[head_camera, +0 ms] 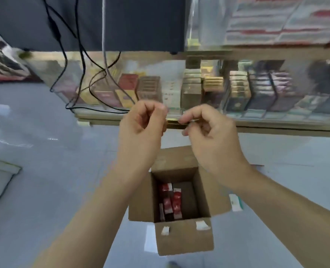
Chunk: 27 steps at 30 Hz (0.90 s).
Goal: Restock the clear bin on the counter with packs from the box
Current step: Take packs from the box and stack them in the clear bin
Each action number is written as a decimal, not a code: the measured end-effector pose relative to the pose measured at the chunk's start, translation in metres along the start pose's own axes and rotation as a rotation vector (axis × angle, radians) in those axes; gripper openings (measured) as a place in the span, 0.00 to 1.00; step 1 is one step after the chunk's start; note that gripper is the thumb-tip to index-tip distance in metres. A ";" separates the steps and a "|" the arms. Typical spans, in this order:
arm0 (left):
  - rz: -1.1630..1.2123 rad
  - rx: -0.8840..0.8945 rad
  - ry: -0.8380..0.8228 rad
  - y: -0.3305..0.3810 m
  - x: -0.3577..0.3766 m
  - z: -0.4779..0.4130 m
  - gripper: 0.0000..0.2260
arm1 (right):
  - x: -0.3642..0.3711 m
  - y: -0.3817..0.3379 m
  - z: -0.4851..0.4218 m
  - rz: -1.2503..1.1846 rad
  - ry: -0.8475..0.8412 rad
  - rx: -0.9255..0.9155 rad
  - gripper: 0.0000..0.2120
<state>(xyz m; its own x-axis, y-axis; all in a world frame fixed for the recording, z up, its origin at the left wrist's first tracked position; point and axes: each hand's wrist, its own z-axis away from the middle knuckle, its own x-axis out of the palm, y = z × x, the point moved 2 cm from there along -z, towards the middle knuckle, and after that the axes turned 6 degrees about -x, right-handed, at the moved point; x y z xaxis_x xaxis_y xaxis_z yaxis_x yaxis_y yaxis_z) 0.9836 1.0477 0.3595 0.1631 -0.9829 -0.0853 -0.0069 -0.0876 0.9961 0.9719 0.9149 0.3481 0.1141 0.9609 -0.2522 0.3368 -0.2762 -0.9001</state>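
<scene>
An open cardboard box stands on the floor below my hands, with several red and white packs upright in its left half. My left hand is raised in front of the glass counter with its fingers curled into a loose fist, and I see nothing in it. My right hand is level with it, a short gap apart, and pinches a thin pale strip between thumb and fingertips; blur hides what the strip is. The clear bin sits on the countertop at upper right, holding red and white packs.
The glass display counter runs across the view, with rows of packs behind its pane. Black and grey cables hang down its left part from a dark device. A small green and white pack lies on the pale floor beside the box.
</scene>
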 end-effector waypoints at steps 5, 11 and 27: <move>-0.040 -0.054 -0.011 -0.083 0.004 0.010 0.13 | 0.015 0.079 0.039 0.056 -0.100 0.141 0.18; -0.153 -0.149 -0.050 -0.199 0.022 0.029 0.15 | 0.028 0.178 0.089 0.107 -0.201 0.234 0.18; -0.654 -0.566 -0.275 -0.545 0.078 -0.008 0.14 | 0.112 0.431 0.180 0.255 -0.270 0.574 0.13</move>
<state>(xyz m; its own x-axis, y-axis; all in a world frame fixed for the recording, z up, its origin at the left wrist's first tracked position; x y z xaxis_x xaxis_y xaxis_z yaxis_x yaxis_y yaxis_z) 1.0082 1.0206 -0.1902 -0.2779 -0.7754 -0.5670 0.5017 -0.6205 0.6027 0.9619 0.9064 -0.1315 -0.1382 0.8585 -0.4939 -0.2273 -0.5129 -0.8278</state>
